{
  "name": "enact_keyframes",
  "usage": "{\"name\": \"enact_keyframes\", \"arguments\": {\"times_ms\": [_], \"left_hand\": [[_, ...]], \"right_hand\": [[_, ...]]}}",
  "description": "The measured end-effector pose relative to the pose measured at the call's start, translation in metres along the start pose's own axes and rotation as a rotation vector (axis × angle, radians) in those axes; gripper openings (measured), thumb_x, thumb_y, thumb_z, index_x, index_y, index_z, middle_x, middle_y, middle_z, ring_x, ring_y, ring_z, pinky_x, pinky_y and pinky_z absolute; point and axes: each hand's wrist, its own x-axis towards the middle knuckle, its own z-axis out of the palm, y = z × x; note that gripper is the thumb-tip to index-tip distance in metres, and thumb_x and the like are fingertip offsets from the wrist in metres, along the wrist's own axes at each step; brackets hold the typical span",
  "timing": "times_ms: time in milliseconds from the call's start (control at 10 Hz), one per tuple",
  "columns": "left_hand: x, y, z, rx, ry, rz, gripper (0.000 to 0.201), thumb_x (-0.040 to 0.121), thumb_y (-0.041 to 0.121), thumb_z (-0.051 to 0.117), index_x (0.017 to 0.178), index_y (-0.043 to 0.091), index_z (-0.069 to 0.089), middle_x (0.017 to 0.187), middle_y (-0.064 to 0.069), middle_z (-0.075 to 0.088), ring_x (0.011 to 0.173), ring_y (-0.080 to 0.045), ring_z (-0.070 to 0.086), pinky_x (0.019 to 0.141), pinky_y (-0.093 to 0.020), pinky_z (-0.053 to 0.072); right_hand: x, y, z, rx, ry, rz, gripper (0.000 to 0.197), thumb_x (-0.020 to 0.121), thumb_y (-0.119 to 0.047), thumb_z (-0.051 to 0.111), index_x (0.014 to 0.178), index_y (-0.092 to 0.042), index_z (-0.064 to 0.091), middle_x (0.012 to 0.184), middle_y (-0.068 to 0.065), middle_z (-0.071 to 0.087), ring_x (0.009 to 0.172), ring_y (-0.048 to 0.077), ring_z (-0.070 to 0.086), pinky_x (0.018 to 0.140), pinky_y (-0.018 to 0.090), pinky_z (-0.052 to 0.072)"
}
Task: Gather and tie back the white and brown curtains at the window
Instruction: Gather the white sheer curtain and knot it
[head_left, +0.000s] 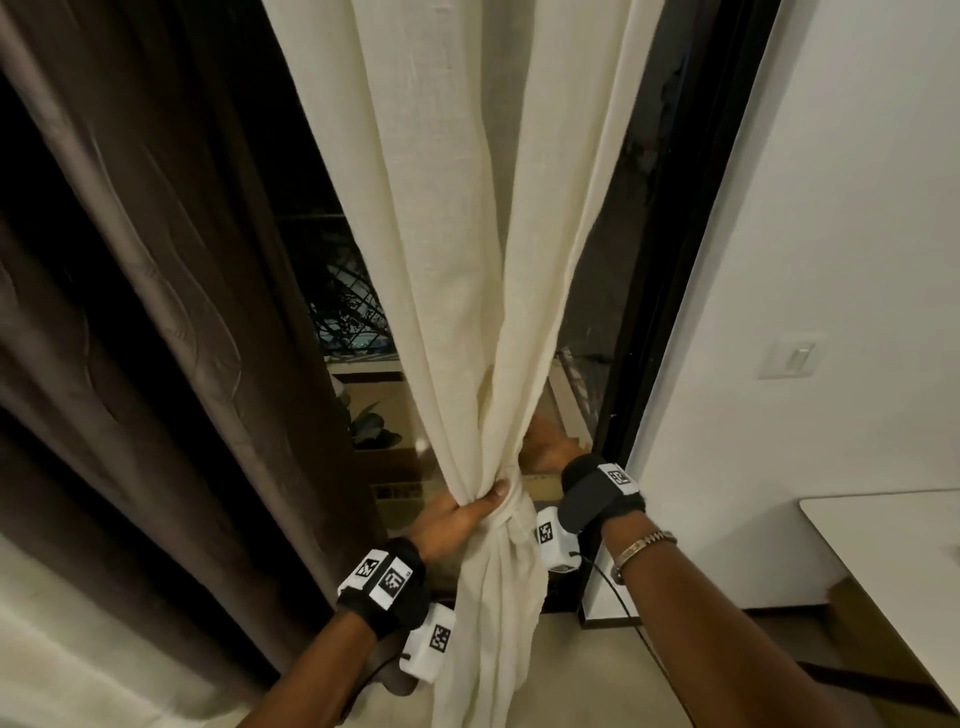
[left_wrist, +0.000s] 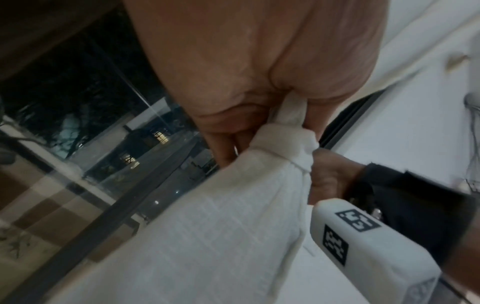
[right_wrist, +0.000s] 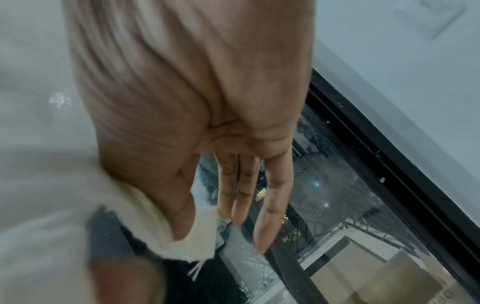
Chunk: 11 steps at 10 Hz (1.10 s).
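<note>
Fingers of my left hand gripped the white curtain at its knotted waist; right hand lay flat, holding nothing. Cloth judged light, soft, best taken at the gather. Brown curtain hung loose, leftward.

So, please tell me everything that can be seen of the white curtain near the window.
The white curtain is cream-coloured woven cloth, linen-like, hanging in long vertical folds in front of the dark window glass. Low down it is gathered into a narrow bundle, where a band of the same cloth wraps round it; below this it spreads loosely again. The left hand grips the gathered part, thumb on the front. The right hand, fingers straight, has a frayed cloth end by its thumb. The brown curtain hangs to its left.
</note>
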Motion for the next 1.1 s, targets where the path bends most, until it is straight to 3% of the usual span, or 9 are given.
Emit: {"name": "enact_keyframes", "arguments": {"times_ms": [100, 300, 500, 600, 700, 800, 900, 1000, 1100], "left_hand": [[-0.001, 0.007, -0.001, -0.064, 0.002, 0.007, 0.065, 0.065, 0.058, 0.087, 0.124, 0.042, 0.064, 0.125, 0.015, 0.074, 0.127, -0.012, 0.064, 0.109, -0.033, 0.05], [-0.007, 0.008, -0.004, -0.135, 0.005, 0.026, 0.052, 0.089, 0.026, 0.081, 0.137, 0.028, 0.06, 0.122, 0.009, 0.076, 0.114, -0.01, 0.072, 0.082, -0.016, 0.057], [-0.004, 0.013, -0.002, -0.131, 0.138, 0.113, 0.049, 0.092, 0.039, 0.076, 0.137, 0.037, 0.057, 0.125, 0.012, 0.075, 0.115, -0.006, 0.071, 0.097, -0.026, 0.057], [0.001, 0.013, -0.002, -0.138, 0.127, 0.165, 0.044, 0.097, 0.032, 0.07, 0.139, 0.034, 0.057, 0.126, 0.011, 0.073, 0.116, -0.003, 0.07, 0.088, -0.017, 0.057], [0.006, 0.012, 0.0, -0.108, 0.092, 0.193, 0.036, 0.1, 0.024, 0.069, 0.133, 0.034, 0.063, 0.125, 0.014, 0.076, 0.119, -0.006, 0.07, 0.093, -0.021, 0.058], [0.011, 0.011, 0.001, -0.093, 0.111, 0.21, 0.045, 0.096, 0.026, 0.072, 0.14, 0.031, 0.06, 0.134, 0.006, 0.072, 0.127, -0.013, 0.067, 0.105, -0.032, 0.056], [0.014, 0.007, -0.007, -0.206, 0.181, 0.2, 0.059, 0.083, 0.022, 0.074, 0.139, 0.024, 0.059, 0.127, 0.004, 0.076, 0.122, -0.021, 0.07, 0.093, -0.03, 0.06], [0.008, 0.006, -0.015, -0.308, 0.269, 0.13, 0.037, 0.084, 0.027, 0.06, 0.121, 0.025, 0.067, 0.112, 0.003, 0.08, 0.108, -0.029, 0.073, 0.081, -0.035, 0.06], [0.0, 0.007, -0.022, -0.263, 0.352, 0.144, 0.022, 0.108, 0.025, 0.052, 0.118, 0.013, 0.068, 0.117, -0.009, 0.078, 0.108, -0.033, 0.075, 0.084, -0.041, 0.062]], "right_hand": [[0.006, -0.001, 0.003, 0.005, 0.013, 0.021, 0.041, 0.101, 0.006, 0.057, 0.141, 0.011, 0.052, 0.143, 0.032, 0.057, 0.134, 0.044, 0.054, 0.111, 0.043, 0.043], [-0.005, 0.0, 0.01, -0.003, -0.042, 0.01, 0.039, 0.1, -0.001, 0.062, 0.138, 0.007, 0.056, 0.139, 0.028, 0.061, 0.131, 0.042, 0.057, 0.111, 0.042, 0.046], [-0.018, 0.005, -0.001, 0.281, -0.046, -0.088, 0.041, 0.085, -0.001, 0.076, 0.124, -0.011, 0.072, 0.112, 0.002, 0.078, 0.108, 0.024, 0.074, 0.096, 0.048, 0.061], [-0.025, 0.013, -0.01, 0.485, -0.243, -0.071, 0.061, 0.089, 0.007, 0.065, 0.144, -0.017, 0.058, 0.132, 0.015, 0.07, 0.123, 0.037, 0.066, 0.106, 0.057, 0.053], [-0.029, 0.009, -0.011, 0.478, -0.376, -0.113, 0.075, 0.088, -0.01, 0.081, 0.152, -0.027, 0.045, 0.142, 0.003, 0.065, 0.129, 0.023, 0.064, 0.105, 0.042, 0.056], [-0.021, -0.001, 0.002, 0.166, -0.147, -0.179, 0.075, 0.08, -0.039, 0.09, 0.144, -0.023, 0.055, 0.135, -0.003, 0.069, 0.123, 0.016, 0.067, 0.107, 0.043, 0.056], [-0.016, 0.003, 0.009, 0.149, -0.061, -0.219, 0.067, 0.086, -0.039, 0.085, 0.144, -0.018, 0.058, 0.136, 0.0, 0.07, 0.122, 0.017, 0.067, 0.107, 0.043, 0.055], [-0.015, 0.012, 0.009, 0.224, -0.122, -0.216, 0.066, 0.087, -0.039, 0.084, 0.145, -0.021, 0.058, 0.138, -0.003, 0.069, 0.126, 0.016, 0.066, 0.11, 0.044, 0.054], [-0.011, 0.014, 0.009, 0.241, -0.166, -0.23, 0.068, 0.087, -0.039, 0.084, 0.147, -0.027, 0.054, 0.141, -0.005, 0.066, 0.13, 0.016, 0.063, 0.112, 0.047, 0.052]]}}
